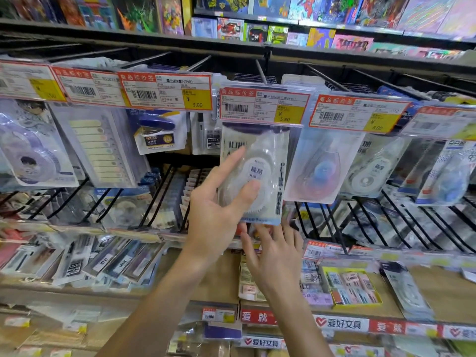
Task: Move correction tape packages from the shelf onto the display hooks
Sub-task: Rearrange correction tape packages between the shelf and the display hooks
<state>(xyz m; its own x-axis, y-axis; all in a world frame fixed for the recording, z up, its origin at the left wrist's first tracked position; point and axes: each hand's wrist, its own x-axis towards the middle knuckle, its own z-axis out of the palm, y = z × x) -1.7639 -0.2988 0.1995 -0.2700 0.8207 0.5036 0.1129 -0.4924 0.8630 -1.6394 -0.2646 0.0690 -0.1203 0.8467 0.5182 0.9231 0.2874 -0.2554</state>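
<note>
Correction tape package [253, 173] at the hook under the 5.80 price tag [264, 108], left hand [221, 202] pinching it thumb-on-blister, right hand [273, 249] open, fingertips under its bottom edge; looks light, slick film, stiff card—grip card edges.

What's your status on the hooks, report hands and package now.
Left hand holds correction tape package under the 5.80 price tag. Right hand open beneath its bottom edge. Hook hidden behind tag.
</note>
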